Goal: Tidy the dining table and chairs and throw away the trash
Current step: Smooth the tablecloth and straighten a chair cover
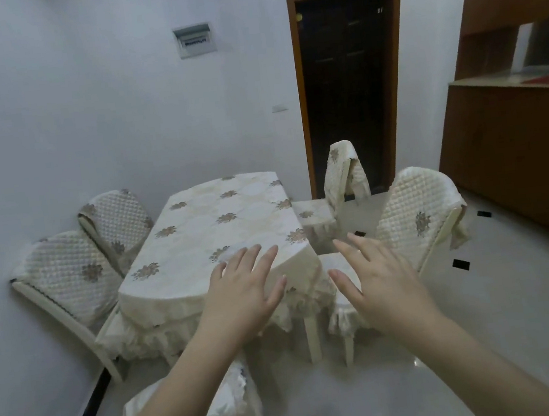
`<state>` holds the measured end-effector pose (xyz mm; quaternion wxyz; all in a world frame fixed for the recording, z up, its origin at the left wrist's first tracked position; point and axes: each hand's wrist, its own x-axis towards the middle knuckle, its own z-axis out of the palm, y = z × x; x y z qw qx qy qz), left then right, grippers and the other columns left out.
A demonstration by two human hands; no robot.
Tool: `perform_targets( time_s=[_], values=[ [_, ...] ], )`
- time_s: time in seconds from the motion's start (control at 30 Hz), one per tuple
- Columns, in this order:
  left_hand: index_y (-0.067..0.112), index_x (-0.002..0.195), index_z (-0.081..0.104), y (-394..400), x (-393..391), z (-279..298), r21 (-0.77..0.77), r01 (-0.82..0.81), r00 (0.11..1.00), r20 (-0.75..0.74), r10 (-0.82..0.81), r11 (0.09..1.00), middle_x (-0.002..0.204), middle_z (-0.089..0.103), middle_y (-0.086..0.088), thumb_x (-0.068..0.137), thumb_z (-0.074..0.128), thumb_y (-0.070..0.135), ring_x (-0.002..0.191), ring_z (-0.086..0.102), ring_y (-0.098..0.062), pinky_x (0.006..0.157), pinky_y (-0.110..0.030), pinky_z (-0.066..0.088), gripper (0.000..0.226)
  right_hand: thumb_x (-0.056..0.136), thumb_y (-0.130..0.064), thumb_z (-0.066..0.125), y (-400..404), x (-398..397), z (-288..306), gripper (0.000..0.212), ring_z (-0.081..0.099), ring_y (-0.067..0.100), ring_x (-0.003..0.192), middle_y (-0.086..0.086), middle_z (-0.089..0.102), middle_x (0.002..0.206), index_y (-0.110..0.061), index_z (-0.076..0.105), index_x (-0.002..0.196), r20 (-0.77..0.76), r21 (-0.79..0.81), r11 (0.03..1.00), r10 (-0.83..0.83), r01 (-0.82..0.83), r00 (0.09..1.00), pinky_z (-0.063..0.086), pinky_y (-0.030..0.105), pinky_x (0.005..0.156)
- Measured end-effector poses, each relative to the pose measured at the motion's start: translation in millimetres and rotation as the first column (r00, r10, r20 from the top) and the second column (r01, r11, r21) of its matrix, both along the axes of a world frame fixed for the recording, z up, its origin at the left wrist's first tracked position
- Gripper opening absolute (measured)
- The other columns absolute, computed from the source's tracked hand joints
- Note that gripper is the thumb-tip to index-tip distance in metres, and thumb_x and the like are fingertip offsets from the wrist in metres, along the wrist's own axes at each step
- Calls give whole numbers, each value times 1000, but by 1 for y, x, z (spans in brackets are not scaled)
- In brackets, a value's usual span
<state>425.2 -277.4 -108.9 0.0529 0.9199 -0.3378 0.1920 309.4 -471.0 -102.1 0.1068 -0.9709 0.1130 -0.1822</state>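
**A:** So where was the dining bench [220, 221] in that shot? Any bins or baskets with stuff in them?

**B:** Bench sat mid-frame, a bit left of centre, under a cream tablecloth [209, 304] with little brown flower prints and a frilly skirt hanging down. Couldn't spot a bin, bowl or basket in view, so nothing to report on contents.

**A:** And the chairs?

**B:** All in matching quilted covers. Two chairs on the left [68, 275] leaned along the wall side of the bench, one behind the other. A far chair [344, 176] stood at the upper right of the bench, in front of the dark doorway [351, 86]. A near right chair [417, 215] stood just beside the bench's lower right corner. One more chair [220, 405] was at the bottom of the frame, partly hidden by the forearm.

**A:** What about the hands?

**B:** Both were held out palm-down, fingers straight and spread, holding nothing. The left hand [241, 290] showed over the near edge of the bench; couldn't tell if it actually touched the cloth or just floated above it. The right hand [377, 281] showed over the gap between the bench and the near right chair's seat, not gripping anything either.

**A:** Anything else around?

**B:** Brown wooden cabinet [514, 160] along the right edge, white wall panel box [194, 40] up top.
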Motion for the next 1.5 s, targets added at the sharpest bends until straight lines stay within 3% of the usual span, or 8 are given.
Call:
perform_targets(
  time_s=[0.1,0.23,0.5,0.7,0.87,1.0,1.23,1.5],
  values=[
    [35,149,24,-41,25,-1,10,-14,1000,-23,15,1000,154,31,4,85,6,63,143,24,-17,112,-42,27,72,96,-57,19,-42,28,0,59,13,14,144,-5,18,158,-32,17,150,1,5,1000,16,-16,1000,10,35,116],
    [26,136,50,-71,55,-9,13,-52,998,29,52,999,135,56,-3,87,33,56,125,52,-24,95,-46,46,60,97,-55,18,-78,69,0,58,10,14,144,-4,15,158,-32,13,150,11,-14,997,73,-73,997,5,31,115],
    [22,131,56,-74,126,-49,28,-195,981,-16,196,980,133,58,-8,86,37,53,122,54,-28,96,-53,44,58,91,-60,10,-89,159,-33,65,11,17,143,-1,19,157,-32,18,149,16,-11,983,186,-186,982,-1,31,113],
    [23,133,54,-66,203,-83,-7,-269,960,-83,267,963,138,54,-9,86,35,56,127,51,-30,95,-54,46,61,91,-60,20,-84,243,-55,65,28,24,140,5,33,153,-26,34,144,-39,-34,967,250,-252,967,24,42,114],
    [27,143,41,-59,278,-100,-54,-346,930,-155,334,937,152,36,-5,85,21,63,140,31,-27,104,-54,35,72,91,-63,13,-76,323,-62,68,19,23,144,4,22,157,-29,23,149,-78,-74,949,300,-305,951,18,40,116],
    [26,141,43,-64,329,-110,-37,-324,938,-145,316,945,149,40,-7,86,27,61,138,35,-29,103,-58,34,67,93,-62,14,-77,374,-71,65,15,22,145,2,16,159,-31,16,150,-94,-99,948,294,-303,951,13,37,117],
    [24,138,44,-81,384,-143,22,-284,950,-130,285,958,148,42,-8,88,35,58,136,39,-29,102,-61,34,61,94,-57,26,-102,443,-108,63,27,29,141,10,31,154,-22,39,144,-168,-158,917,339,-365,926,22,45,115],
    [27,144,35,-112,450,-195,74,-370,901,-213,378,926,152,37,-6,90,34,58,140,34,-27,105,-58,32,63,95,-55,29,-165,536,-160,61,27,31,141,12,32,152,-19,42,142,-219,-161,856,454,-491,864,22,49,113]
  ],
)
